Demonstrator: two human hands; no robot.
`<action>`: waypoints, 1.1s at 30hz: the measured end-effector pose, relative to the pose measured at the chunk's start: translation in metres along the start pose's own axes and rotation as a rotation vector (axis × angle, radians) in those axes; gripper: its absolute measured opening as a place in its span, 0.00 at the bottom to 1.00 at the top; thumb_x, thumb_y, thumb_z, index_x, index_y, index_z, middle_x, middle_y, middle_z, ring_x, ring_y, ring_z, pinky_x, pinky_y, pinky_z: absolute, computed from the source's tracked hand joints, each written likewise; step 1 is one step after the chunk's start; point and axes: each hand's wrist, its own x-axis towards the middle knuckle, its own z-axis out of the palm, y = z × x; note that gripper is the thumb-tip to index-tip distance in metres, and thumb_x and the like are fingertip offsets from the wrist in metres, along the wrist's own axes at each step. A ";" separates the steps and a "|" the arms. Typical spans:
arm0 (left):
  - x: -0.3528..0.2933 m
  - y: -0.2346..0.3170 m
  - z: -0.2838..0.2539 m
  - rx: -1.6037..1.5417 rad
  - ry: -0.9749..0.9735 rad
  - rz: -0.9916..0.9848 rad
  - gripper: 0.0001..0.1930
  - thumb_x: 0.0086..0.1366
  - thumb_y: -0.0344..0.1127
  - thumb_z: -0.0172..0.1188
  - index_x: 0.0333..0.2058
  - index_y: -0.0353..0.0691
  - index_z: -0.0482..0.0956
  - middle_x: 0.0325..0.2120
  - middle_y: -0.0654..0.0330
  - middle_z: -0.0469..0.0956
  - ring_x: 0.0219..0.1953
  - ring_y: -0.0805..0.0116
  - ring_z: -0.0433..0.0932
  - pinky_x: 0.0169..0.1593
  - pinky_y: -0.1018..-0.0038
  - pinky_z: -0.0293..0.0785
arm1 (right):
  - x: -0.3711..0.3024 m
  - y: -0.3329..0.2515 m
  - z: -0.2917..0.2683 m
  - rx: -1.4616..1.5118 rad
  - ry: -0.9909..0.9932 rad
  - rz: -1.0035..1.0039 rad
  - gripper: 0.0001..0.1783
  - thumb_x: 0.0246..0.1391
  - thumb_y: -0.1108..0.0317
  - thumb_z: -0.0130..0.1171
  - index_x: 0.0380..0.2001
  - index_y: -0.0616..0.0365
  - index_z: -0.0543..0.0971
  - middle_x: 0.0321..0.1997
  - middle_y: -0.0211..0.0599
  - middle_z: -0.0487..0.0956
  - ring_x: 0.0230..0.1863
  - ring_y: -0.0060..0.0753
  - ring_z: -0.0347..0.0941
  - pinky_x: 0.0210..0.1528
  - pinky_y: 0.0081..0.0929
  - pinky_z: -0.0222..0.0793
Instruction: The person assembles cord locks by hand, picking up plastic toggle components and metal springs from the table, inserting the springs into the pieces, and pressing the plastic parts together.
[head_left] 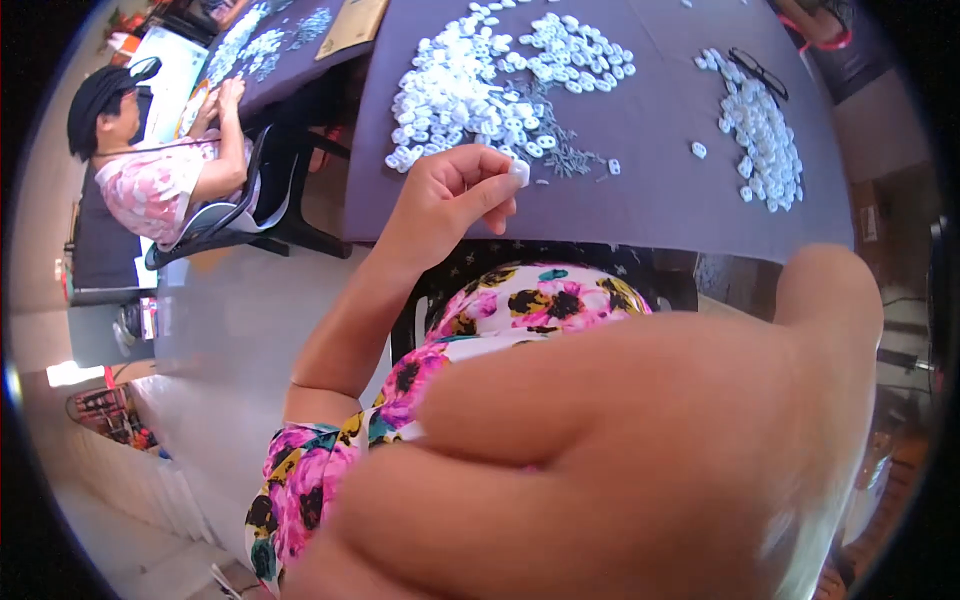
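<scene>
Near the table's front edge, my left hand (450, 195) pinches a small white plastic piece (519, 172) between thumb and fingertips. Just behind it spreads a big heap of white two-holed plastic pieces (440, 90), with a looser group (580, 55) beside it. Thin grey pieces, perhaps screws (565, 150), lie scattered right of the heap. My right hand (600, 440) is raised very close to the camera, large and blurred, away from the table. How its fingers are set, and whether they hold anything, I cannot make out.
A second white pile (765, 150) lies on the right of the grey-covered table (660, 210), with dark-framed glasses (757, 75) against it. At left, a person in a black cap (160, 170) sits on a black chair (245, 220), working at another table with similar pieces.
</scene>
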 end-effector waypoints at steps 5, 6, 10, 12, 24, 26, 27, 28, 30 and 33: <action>-0.005 -0.006 -0.025 0.045 0.080 0.052 0.07 0.62 0.33 0.58 0.32 0.34 0.77 0.21 0.64 0.76 0.20 0.81 0.72 0.26 0.84 0.68 | 0.007 -0.035 -0.001 -0.119 -0.030 0.001 0.14 0.35 0.68 0.63 0.32 0.53 0.79 0.30 0.34 0.71 0.26 0.29 0.72 0.24 0.24 0.69; 0.004 -0.004 -0.029 0.047 0.078 0.066 0.07 0.62 0.33 0.58 0.32 0.34 0.77 0.21 0.64 0.76 0.20 0.81 0.72 0.26 0.84 0.68 | 0.007 -0.037 -0.004 -0.150 -0.027 0.010 0.14 0.35 0.68 0.63 0.32 0.53 0.79 0.30 0.34 0.71 0.27 0.30 0.72 0.24 0.24 0.70; 0.029 -0.005 -0.066 0.154 0.158 0.150 0.08 0.62 0.34 0.58 0.31 0.34 0.78 0.21 0.66 0.76 0.20 0.82 0.71 0.26 0.83 0.69 | -0.103 -0.106 -0.062 -0.215 -0.059 0.004 0.14 0.36 0.68 0.63 0.32 0.51 0.78 0.31 0.34 0.71 0.28 0.30 0.72 0.27 0.26 0.71; 0.051 0.000 -0.080 0.207 0.201 0.175 0.08 0.62 0.34 0.58 0.31 0.35 0.78 0.21 0.66 0.76 0.20 0.81 0.71 0.26 0.83 0.71 | -0.095 -0.103 -0.065 -0.266 -0.052 0.012 0.14 0.36 0.67 0.63 0.32 0.50 0.78 0.32 0.34 0.71 0.29 0.31 0.73 0.28 0.27 0.72; 0.182 -0.019 -0.156 0.509 0.312 0.033 0.11 0.62 0.38 0.60 0.30 0.35 0.77 0.21 0.64 0.76 0.18 0.80 0.73 0.23 0.82 0.72 | -0.027 -0.005 -0.050 -0.186 0.024 -0.263 0.13 0.32 0.71 0.63 0.28 0.56 0.78 0.32 0.35 0.71 0.29 0.30 0.73 0.28 0.26 0.75; 0.197 -0.034 -0.174 0.485 0.354 0.017 0.12 0.61 0.38 0.60 0.27 0.34 0.77 0.19 0.62 0.76 0.16 0.77 0.73 0.20 0.80 0.71 | -0.023 0.028 -0.057 -0.151 -0.284 -0.407 0.17 0.32 0.70 0.62 0.32 0.59 0.77 0.31 0.38 0.71 0.26 0.31 0.71 0.23 0.27 0.71; 0.213 -0.045 -0.183 0.449 0.352 0.010 0.12 0.60 0.37 0.61 0.25 0.33 0.77 0.17 0.60 0.76 0.15 0.76 0.74 0.19 0.79 0.70 | -0.025 0.053 -0.053 -0.140 -0.479 -0.538 0.21 0.34 0.70 0.61 0.37 0.64 0.75 0.26 0.38 0.71 0.20 0.29 0.68 0.17 0.28 0.65; 0.219 -0.052 -0.192 0.419 0.361 -0.013 0.12 0.60 0.37 0.61 0.25 0.32 0.77 0.17 0.59 0.76 0.15 0.74 0.73 0.18 0.77 0.69 | -0.041 0.052 -0.039 -0.301 -0.218 -0.163 0.20 0.33 0.73 0.61 0.35 0.65 0.75 0.24 0.33 0.69 0.18 0.28 0.66 0.15 0.27 0.62; 0.253 -0.060 -0.199 0.532 0.356 -0.057 0.11 0.59 0.36 0.61 0.27 0.32 0.78 0.18 0.57 0.77 0.16 0.73 0.75 0.20 0.76 0.72 | -0.054 0.083 -0.042 -0.514 -0.250 0.070 0.16 0.32 0.75 0.61 0.32 0.62 0.75 0.23 0.31 0.68 0.19 0.30 0.67 0.18 0.29 0.64; 0.252 -0.081 -0.245 0.663 0.431 -0.148 0.12 0.59 0.39 0.61 0.29 0.34 0.80 0.20 0.59 0.79 0.17 0.73 0.76 0.22 0.76 0.74 | -0.090 0.139 -0.032 -0.398 -0.265 0.401 0.11 0.38 0.76 0.63 0.29 0.60 0.75 0.25 0.37 0.70 0.23 0.42 0.70 0.24 0.34 0.66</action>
